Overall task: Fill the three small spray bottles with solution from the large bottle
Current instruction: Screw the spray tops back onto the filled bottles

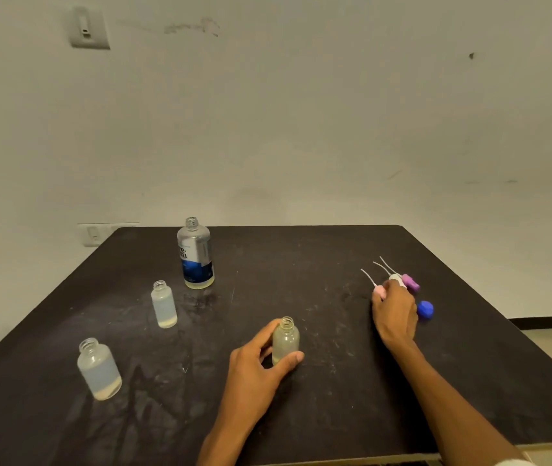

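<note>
One small bottle (285, 341) clamped in left grip (261, 361); right grip (394, 311) pinching pink sprayer (379, 291).

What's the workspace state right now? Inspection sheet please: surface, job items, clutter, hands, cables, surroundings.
Surface: black table, scuffed and smeared.
Job items: large bottle uncapped, upright, little liquid left. Three small bottles uncapped, upright: near-left, mid-left, centre. Each shows some liquid at the bottom. Three spray heads with tubes lie at right: pink, white, purple. Blue cap beside them.
Clutter: nothing seen.
Hands: left hand holds the centre bottle; right hand is on the spray heads, grasp hidden.
Cables: nothing seen.
Surroundings: plain wall, switch plates.
</note>
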